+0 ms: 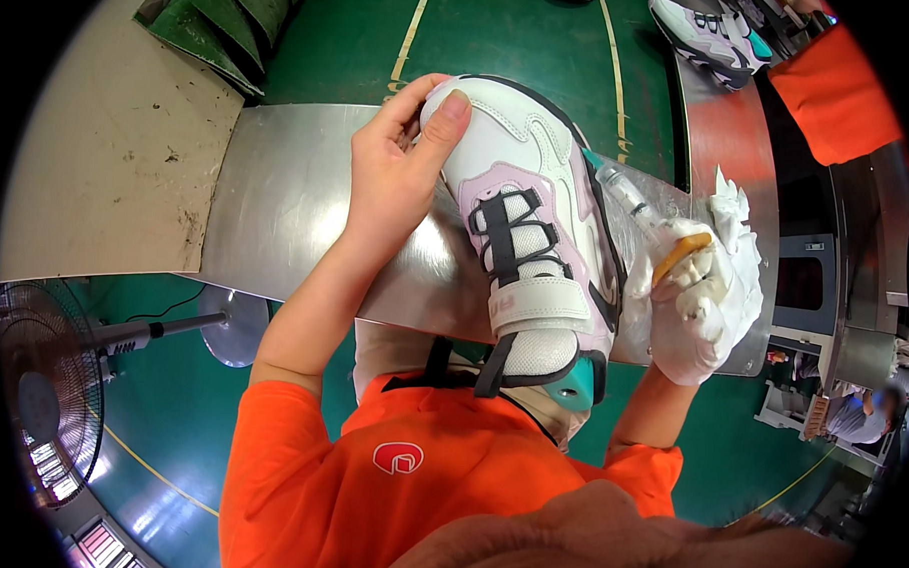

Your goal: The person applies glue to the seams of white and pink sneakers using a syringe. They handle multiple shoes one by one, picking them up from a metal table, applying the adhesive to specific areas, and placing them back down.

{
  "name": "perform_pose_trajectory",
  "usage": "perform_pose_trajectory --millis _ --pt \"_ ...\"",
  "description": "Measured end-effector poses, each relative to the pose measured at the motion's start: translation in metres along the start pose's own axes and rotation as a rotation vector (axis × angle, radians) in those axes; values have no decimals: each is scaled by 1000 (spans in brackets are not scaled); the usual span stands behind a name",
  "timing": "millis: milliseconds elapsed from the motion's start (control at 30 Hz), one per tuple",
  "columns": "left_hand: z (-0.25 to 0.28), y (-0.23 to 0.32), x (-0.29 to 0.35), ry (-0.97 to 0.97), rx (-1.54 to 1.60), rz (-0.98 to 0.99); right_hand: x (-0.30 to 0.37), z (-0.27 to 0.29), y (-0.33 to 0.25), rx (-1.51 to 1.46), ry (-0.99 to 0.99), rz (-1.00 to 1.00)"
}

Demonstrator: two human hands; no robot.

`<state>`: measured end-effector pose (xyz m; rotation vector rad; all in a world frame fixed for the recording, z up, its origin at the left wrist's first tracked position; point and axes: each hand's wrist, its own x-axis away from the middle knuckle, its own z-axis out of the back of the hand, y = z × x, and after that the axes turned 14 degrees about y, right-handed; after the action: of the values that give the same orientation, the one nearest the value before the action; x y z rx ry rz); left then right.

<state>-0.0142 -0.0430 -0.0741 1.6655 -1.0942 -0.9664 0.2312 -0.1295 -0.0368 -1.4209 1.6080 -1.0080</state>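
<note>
A white and lilac sneaker [525,146] with black laces, a strap and a teal heel piece is held up in front of me, toe pointing away. My bare left hand [400,156] grips it by the toe, thumb on the upper and fingers curled round the side. On my right hand [700,295] is a white glove with a tan band around a finger. That hand is closed on a clear syringe [626,191]. Its teal tip lies at the shoe's right side, by the sole edge; whether it touches is hard to tell.
A metal worktop [281,180] lies under my hands, with a green conveyor belt [506,42] beyond. Another sneaker [706,35] sits at the far right near a person's orange sleeve [833,90]. A standing fan [43,399] is at left, below a cream panel [109,146].
</note>
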Motion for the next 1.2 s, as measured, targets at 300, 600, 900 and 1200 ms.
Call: perform_pose_trajectory --millis 300,600,900,1200 --pt "0 2 0 -10 -1 -7 4 -9 -7 127 100 60" --pt "0 3 0 -14 0 -3 13 -16 -15 119 150 27" --pt "0 1 0 -5 7 3 21 -2 -16 115 92 11" --pt "-1 -2 2 3 -26 -43 22 11 -6 -56 193 191"
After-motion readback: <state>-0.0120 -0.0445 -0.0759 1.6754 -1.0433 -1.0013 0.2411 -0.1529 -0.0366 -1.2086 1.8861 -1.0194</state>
